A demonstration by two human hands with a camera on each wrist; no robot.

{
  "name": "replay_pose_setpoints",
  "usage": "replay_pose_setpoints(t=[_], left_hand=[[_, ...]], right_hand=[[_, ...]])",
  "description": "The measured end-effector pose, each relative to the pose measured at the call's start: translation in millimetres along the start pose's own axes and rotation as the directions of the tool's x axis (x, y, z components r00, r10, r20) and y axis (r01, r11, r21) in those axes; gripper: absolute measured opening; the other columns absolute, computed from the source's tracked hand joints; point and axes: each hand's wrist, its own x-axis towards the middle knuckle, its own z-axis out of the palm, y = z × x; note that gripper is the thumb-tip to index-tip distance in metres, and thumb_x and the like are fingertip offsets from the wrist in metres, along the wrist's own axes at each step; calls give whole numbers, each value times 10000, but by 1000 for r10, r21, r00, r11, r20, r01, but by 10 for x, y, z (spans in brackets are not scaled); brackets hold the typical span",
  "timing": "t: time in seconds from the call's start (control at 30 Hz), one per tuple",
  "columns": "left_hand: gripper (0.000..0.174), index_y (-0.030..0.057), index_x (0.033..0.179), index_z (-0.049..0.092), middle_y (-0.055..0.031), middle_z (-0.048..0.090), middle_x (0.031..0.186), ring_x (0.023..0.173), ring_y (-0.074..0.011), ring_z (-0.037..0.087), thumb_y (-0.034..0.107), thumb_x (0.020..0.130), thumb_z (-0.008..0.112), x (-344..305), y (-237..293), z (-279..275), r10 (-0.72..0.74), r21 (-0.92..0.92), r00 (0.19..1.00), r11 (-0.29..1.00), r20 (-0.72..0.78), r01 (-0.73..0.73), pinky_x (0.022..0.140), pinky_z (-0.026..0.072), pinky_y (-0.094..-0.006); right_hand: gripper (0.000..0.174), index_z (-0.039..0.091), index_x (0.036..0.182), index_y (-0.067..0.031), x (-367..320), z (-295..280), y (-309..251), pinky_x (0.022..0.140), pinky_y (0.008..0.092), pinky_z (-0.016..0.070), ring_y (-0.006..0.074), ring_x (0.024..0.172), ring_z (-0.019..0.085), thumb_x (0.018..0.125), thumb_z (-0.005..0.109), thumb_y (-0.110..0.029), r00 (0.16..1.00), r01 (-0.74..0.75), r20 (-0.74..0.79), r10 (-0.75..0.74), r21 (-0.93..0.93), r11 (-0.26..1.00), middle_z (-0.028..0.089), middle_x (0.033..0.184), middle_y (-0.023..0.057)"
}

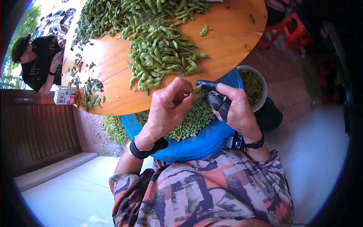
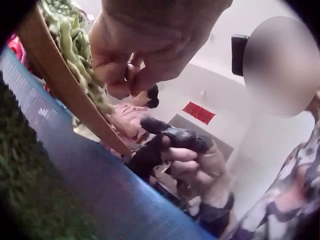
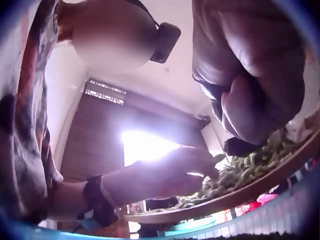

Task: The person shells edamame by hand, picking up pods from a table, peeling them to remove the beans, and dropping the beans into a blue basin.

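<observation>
In the head view my left hand (image 1: 166, 109) pinches a green pod (image 1: 196, 90) between thumb and forefinger, above a blue basket (image 1: 177, 152) of shelled green beans (image 1: 189, 123). My right hand (image 1: 238, 111) is close beside the pod's far end, with black coverings on its forefinger and thumb. Whether its fingertips grip anything is unclear. The left wrist view has my left hand (image 2: 155, 40) above and my curled right hand (image 2: 200, 162) below. In the right wrist view a pod tip (image 3: 220, 157) shows at my left hand (image 3: 165, 172), near my right hand (image 3: 250, 75).
A wooden table (image 1: 117, 81) bears a large heap of pods (image 1: 159, 53), with loose leaves and a carton (image 1: 65, 95) at its left edge. A white-rimmed bucket (image 1: 264, 85) stands to the right, near red stools (image 1: 298, 32). Another person (image 1: 39, 62) sits across the table.
</observation>
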Motion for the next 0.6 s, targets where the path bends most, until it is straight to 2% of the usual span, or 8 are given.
replay_pose_setpoints(t=[0.03, 0.07, 0.2, 0.27, 0.37, 0.5, 0.57, 0.6], left_hand=[[178, 35, 889, 555, 34, 429, 597, 521, -21, 360, -28, 821, 706, -6, -3, 13, 45, 50, 999, 998, 19, -46, 449, 276, -235], [195, 29, 915, 569, 18, 472, 606, 530, -29, 433, -46, 804, 711, 4, -81, 6, 61, 45, 998, 997, 26, -62, 465, 335, -227], [193, 23, 947, 588, -9, 531, 625, 566, -53, 530, -62, 807, 691, 8, -96, 24, 172, -21, 984, 985, 36, -171, 514, 421, -224], [169, 7, 955, 601, -33, 575, 652, 610, -73, 588, -74, 820, 664, -25, -25, -7, -20, -116, 996, 993, 86, 30, 568, 475, -227], [128, -7, 931, 602, -33, 591, 673, 604, -75, 583, -79, 832, 641, -48, 84, 9, -127, -194, 990, 972, 56, 136, 562, 472, -231], [119, -13, 907, 600, -19, 596, 672, 604, -63, 577, -82, 825, 654, -128, 50, 86, -51, -129, 999, 990, -2, 51, 546, 459, -225], [140, -6, 985, 577, -24, 621, 786, 625, -63, 564, -71, 877, 636, -188, -34, 100, 83, -44, 997, 996, 10, -82, 544, 443, -200], [140, -6, 985, 577, -24, 621, 786, 625, -63, 564, -71, 877, 636, -206, -11, 122, 82, -44, 997, 996, 11, -81, 544, 443, -200]], right_hand=[[351, 649, 1199, -41, 17, 3, -4, 536, 221, 376, 16, 619, 441, 877, 511, -20, 999, -42, 24, 41, 65, 997, 507, 653, -47], [268, 672, 1084, -32, 43, 2, 35, 512, 215, 378, 13, 598, 467, 877, 503, -24, 995, -92, 52, 85, 139, 986, 533, 662, -53], [168, 656, 964, -28, 49, -14, 59, 482, 204, 373, 16, 565, 482, 881, 510, -43, 992, -115, 81, 97, 253, 961, 549, 657, -39], [121, 629, 902, -34, 44, -9, 65, 468, 185, 366, 17, 548, 486, 893, 515, -74, 992, -112, 91, 85, 352, 929, 547, 649, -36], [117, 624, 899, -36, 26, -1, 105, 468, 179, 366, 18, 545, 479, 902, 525, -97, 986, -137, 149, 79, 435, 890, 530, 640, -38], [108, 611, 875, -43, -5, 15, 109, 471, 184, 365, 14, 553, 482, 902, 546, -126, 986, -126, 156, 55, 487, 864, 534, 641, -42], [126, 612, 877, -46, -27, 25, 76, 481, 190, 367, 7, 567, 488, 902, 564, -159, 994, -40, 107, 8, 304, 952, 540, 643, -50], [126, 612, 877, -46, -25, 33, 84, 481, 190, 367, 7, 567, 488, 902, 564, -159, 994, -41, 108, 8, 305, 951, 540, 643, -50]])
